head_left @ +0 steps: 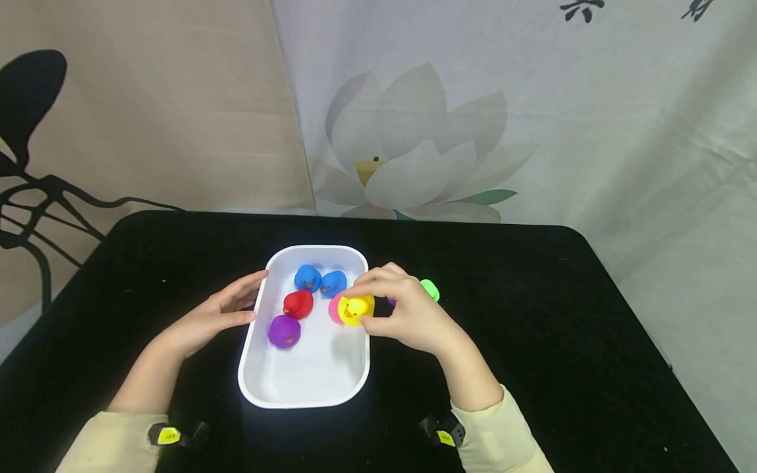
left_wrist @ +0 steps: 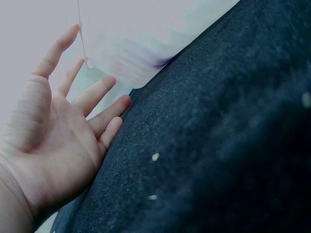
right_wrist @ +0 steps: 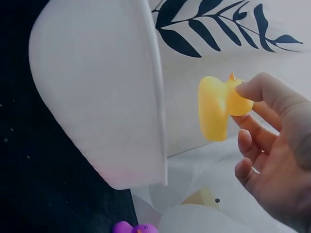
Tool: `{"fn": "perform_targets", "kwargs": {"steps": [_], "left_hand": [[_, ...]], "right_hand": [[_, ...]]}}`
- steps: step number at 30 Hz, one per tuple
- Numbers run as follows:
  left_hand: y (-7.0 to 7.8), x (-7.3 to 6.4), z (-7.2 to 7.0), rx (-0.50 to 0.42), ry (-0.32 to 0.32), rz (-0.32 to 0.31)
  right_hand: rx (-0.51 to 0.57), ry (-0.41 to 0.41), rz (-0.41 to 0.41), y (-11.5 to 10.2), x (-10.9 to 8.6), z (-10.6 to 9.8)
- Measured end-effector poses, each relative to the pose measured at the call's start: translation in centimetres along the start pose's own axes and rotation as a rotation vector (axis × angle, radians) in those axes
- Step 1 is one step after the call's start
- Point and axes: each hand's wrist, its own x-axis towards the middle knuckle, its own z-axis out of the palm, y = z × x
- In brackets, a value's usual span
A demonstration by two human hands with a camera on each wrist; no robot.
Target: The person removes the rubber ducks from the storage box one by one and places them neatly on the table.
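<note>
My right hand (head_left: 408, 309) pinches a yellow rubber duck (head_left: 357, 309) by its head, over the right rim of a white plastic tray (head_left: 307, 384). The right wrist view shows that duck (right_wrist: 214, 109) held up clear of the tray's side. In the tray sit two blue ducks (head_left: 307, 278), a red duck (head_left: 298, 304), a purple duck (head_left: 284, 331) and a pink duck (head_left: 335, 309), which the yellow one partly covers. My left hand (head_left: 221, 310) has its fingers spread, with thumb and fingertips right at the tray's left rim.
Right of the tray, partly behind my right hand, a green duck (head_left: 430, 290) and a purple duck (right_wrist: 136, 228) are on the black table (head_left: 532, 315). A black chair (head_left: 35, 131) stands at the far left, and a printed curtain (head_left: 591, 131) hangs behind the table.
</note>
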Motion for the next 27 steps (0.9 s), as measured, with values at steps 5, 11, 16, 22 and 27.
{"fn": "perform_targets", "kwargs": {"steps": [5, 11, 16, 22, 27], "left_hand": [[0.0, 0.0, 0.0, 0.005, -0.003, 0.001], [0.0, 0.0, -0.1, 0.012, 0.002, 0.002], [0.0, 0.0, -0.1, 0.014, 0.003, 0.003], [0.1, 0.0, 0.0, 0.019, 0.006, -0.005], [0.1, 0.0, 0.0, 0.018, 0.002, 0.0]], "right_hand": [[-0.013, 0.021, 0.003, 0.3, -0.3, -0.8], [0.001, 0.041, -0.001, 0.7, -0.6, -1.8], [-0.019, 0.062, 0.013, 1.1, -0.9, -2.7], [-0.015, 0.069, 0.047, 1.4, -1.4, -4.0], [-0.007, 0.082, 0.07, 1.8, -1.9, -5.1]]}}
